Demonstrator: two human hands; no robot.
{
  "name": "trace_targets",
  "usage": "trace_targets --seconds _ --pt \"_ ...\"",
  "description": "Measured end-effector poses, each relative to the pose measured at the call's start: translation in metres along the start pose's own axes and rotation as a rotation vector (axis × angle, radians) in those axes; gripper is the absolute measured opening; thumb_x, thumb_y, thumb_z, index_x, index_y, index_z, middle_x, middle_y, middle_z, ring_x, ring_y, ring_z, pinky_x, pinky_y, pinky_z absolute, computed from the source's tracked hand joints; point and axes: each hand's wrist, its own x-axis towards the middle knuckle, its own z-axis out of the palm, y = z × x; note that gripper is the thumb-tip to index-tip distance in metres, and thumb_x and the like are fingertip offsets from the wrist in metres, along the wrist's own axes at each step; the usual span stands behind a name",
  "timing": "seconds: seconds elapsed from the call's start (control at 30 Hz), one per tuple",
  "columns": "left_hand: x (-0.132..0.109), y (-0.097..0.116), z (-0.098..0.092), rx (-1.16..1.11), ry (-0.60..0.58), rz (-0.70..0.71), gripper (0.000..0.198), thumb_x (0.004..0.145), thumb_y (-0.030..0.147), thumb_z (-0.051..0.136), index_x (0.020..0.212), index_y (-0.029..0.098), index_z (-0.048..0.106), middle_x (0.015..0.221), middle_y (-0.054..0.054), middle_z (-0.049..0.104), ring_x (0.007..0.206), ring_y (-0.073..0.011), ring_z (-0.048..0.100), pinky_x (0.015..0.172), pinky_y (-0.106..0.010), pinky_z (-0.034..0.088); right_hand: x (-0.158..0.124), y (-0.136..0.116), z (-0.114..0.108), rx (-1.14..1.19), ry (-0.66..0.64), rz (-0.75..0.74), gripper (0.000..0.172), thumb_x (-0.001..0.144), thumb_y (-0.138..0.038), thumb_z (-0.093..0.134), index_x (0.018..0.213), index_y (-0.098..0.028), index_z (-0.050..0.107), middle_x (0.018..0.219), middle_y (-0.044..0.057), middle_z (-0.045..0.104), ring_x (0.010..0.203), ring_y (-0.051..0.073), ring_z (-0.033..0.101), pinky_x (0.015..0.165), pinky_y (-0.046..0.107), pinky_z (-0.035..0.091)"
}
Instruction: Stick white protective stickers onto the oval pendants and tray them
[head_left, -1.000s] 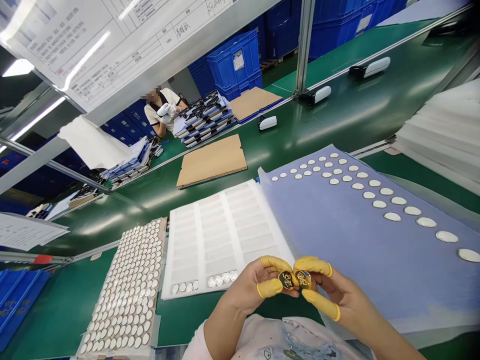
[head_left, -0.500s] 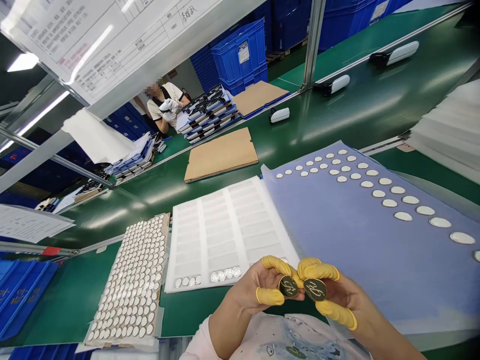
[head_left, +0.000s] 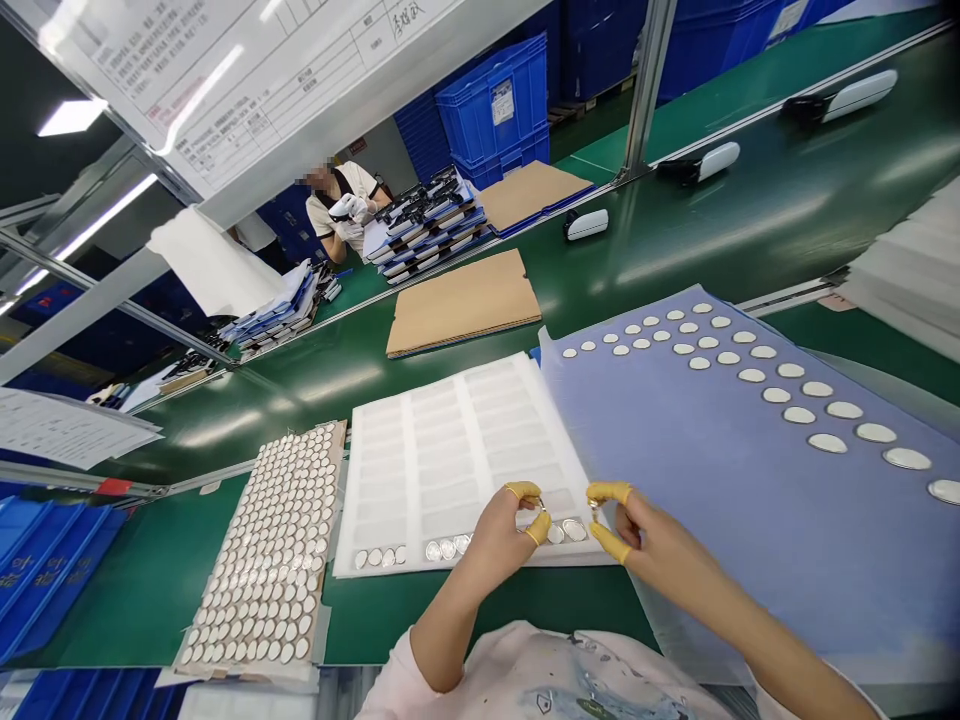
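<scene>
My left hand (head_left: 512, 532), with yellow finger cots, pinches a small round badge (head_left: 543, 506) on edge over the white sheet of pockets (head_left: 442, 450). Just to its right, my right hand (head_left: 637, 525), also in yellow cots, grips a second round badge (head_left: 594, 511), seen nearly edge-on. Below and between the hands, round badges (head_left: 574, 530) lie along the sheet's front row, with more to the left, partly hidden by my left hand. The blue-violet sheet (head_left: 675, 480) under my right hand carries several white-backed oval badges (head_left: 828, 443).
A board packed with white discs (head_left: 262, 550) lies at the left. Brown cardboard (head_left: 465, 305) and black-and-white handle-like parts (head_left: 586, 225) rest on the green conveyor (head_left: 337, 380) beyond. A metal post (head_left: 646, 90) stands there. Across it, a person (head_left: 345, 205) wears white gloves.
Both hands have moved forward and apart, from near my chest to over the sheet's front row. The badges, earlier face-on with gold script on dark faces, are now turned nearly edge-on.
</scene>
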Motion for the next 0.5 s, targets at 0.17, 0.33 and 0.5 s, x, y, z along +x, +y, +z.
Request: trace_targets --seconds 0.17,0.33,0.5 --pt "0.019 -0.013 0.015 0.578 0.02 -0.071 0.029 0.093 0.025 0.052 0.118 0.014 0.061 0.109 -0.014 0.068 0.101 -0.0284 0.063 0.089 -0.042 0.049 0.029 0.001 0.022 -0.279 -0.013 -0.035 0.025 0.089 -0.018 0.052 0.11 -0.022 0.065 0.109 0.011 0.069 0.073 0.023 0.07 0.06 0.031 0.048" --pt "0.026 -0.014 0.03 0.683 0.004 -0.062 0.022 0.095 0.025 0.051 0.108 0.013 0.064 0.105 -0.015 0.07 0.099 -0.0298 0.063 0.088 -0.042 0.047 0.04 -0.001 0.033 -0.462 -0.074 -0.046 0.02 0.087 -0.011 0.056 0.101 -0.021 0.066 0.104 0.011 0.068 0.067 0.021 0.07 0.055 0.028 0.044" --pt "0.026 -0.023 0.04 0.735 -0.035 -0.04 0.026 0.099 0.021 0.043 0.097 0.015 0.068 0.1 -0.013 0.07 0.095 -0.0264 0.064 0.086 -0.039 0.047 0.041 -0.002 0.032 -0.532 -0.134 -0.095 0.023 0.087 -0.007 0.052 0.093 -0.021 0.069 0.103 0.009 0.067 0.066 0.018 0.069 0.056 0.028 0.044"
